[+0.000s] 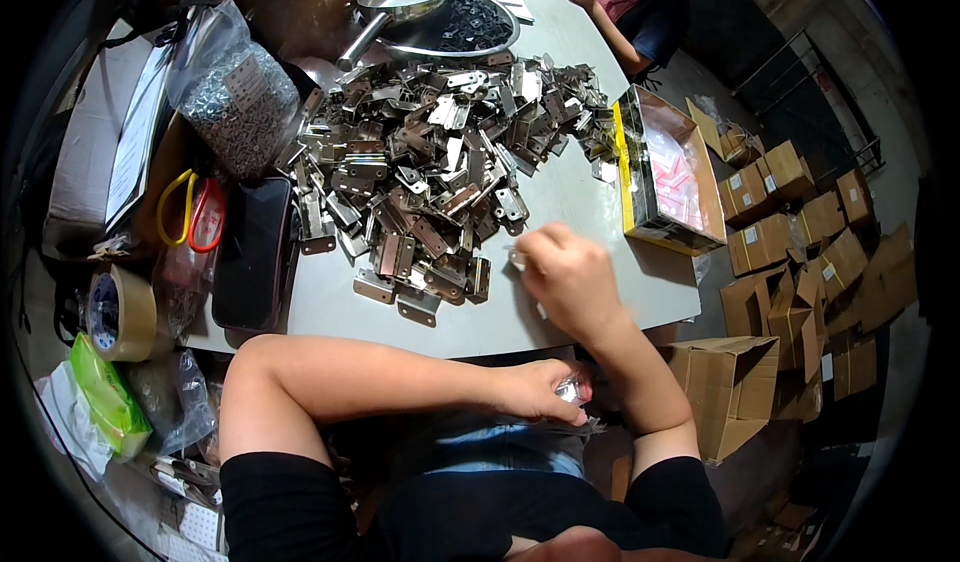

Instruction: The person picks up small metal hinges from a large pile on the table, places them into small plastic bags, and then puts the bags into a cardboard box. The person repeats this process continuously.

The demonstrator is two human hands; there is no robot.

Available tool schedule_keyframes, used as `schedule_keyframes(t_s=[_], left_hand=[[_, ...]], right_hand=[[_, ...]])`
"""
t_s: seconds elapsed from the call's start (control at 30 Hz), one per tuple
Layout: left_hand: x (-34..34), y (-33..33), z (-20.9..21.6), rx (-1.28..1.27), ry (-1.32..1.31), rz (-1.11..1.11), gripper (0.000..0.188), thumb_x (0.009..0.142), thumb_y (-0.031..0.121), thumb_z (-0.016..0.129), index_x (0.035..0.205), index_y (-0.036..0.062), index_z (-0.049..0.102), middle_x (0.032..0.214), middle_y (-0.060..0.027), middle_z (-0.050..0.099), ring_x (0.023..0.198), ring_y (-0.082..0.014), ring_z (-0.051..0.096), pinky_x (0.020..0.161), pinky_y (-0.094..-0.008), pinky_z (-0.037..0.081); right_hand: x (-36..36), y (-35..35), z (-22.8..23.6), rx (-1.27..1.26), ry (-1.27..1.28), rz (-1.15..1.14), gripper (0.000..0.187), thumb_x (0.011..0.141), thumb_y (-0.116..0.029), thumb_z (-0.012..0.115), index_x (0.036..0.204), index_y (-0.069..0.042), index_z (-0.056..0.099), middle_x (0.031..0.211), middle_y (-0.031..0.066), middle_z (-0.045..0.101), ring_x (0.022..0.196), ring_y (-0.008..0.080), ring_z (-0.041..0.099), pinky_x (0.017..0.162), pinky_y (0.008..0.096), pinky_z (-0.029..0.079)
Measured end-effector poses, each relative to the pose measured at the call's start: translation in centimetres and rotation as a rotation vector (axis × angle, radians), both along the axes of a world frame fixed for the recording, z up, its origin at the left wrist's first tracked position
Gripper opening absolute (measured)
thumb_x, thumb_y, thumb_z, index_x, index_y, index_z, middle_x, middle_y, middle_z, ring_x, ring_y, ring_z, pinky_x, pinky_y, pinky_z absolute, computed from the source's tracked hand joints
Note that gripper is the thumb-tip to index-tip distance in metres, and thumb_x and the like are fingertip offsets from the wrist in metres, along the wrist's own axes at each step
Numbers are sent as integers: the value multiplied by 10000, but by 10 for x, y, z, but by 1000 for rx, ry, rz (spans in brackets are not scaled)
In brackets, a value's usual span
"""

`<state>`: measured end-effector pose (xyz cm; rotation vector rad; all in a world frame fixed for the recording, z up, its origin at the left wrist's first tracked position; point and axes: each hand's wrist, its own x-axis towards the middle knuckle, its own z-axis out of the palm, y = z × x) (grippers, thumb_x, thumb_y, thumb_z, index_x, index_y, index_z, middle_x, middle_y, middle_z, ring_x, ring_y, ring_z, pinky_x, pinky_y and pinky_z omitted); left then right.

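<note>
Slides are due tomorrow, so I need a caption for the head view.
Left hand holding shiny metal, right hand over the table, beside a heap of metal brackets.

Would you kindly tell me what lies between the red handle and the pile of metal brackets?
In the head view, a dark phone lies between the red handle and the brackets.

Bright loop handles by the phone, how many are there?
2: a yellow loop, and a red loop just to its right. Both are left of the dark phone. Others could be hidden in the clutter.
</note>
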<state>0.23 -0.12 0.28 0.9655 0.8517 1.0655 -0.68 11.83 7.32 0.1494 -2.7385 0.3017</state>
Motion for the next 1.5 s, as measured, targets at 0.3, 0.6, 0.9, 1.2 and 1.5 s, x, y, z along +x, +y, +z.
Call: schedule_keyframes(t_s=[0.3, 0.6, 0.9, 1.2, 1.5], left_hand=[[2, -3, -2, 91, 155, -2, 429, 857, 327, 703, 1123, 32, 542, 969, -59, 554, 893, -178, 516, 815, -317, 436], [1, 0, -1, -24, 90, -9, 393, 819, 234, 753, 1078, 39, 532, 934, -27, 546, 842, -125, 509, 729, -267, 442], [-5, 0, 7, -88, -316, 96, 381, 869, 210, 725, 1140, 123, 470, 935, 13, 547, 774, -68, 514, 630, -212, 419], [-11, 0, 16, -110, -482, 280, 489, 846, 174, 752, 1221, 97, 448, 946, 8, 524, 806, -81, 536, 632, -238, 449], [-15, -2, 22, -79, -467, 228, 455, 858, 171, 744, 1204, 86, 461, 931, 14, 508, 779, -56, 505, 626, -209, 428]], right_hand=[[-3, -25, -16, -138, -110, 322, 390, 782, -120, 740, 1139, -21, 616, 1086, 178, 597, 959, 358, 616, 823, 406, 523], [-18, 5, -9, -150, -284, 347, 348, 736, -6, 668, 1080, -24, 612, 1077, 168, 595, 881, 357, 630, 765, 401, 535], [29, 54, 10, -1396, -800, -26, 196, 923, -113, 608, 1105, -39, 616, 797, -10, 562, 717, 70, 556, 636, 217, 467], [85, 52, 38, -1138, -645, -20, 207, 864, -36, 683, 1044, 6, 590, 923, 47, 633, 812, 96, 599, 716, 249, 494], [79, 28, 52, -702, -486, 10, 94, 821, -48, 700, 891, 8, 674, 828, 113, 654, 732, 170, 635, 663, 279, 501]])
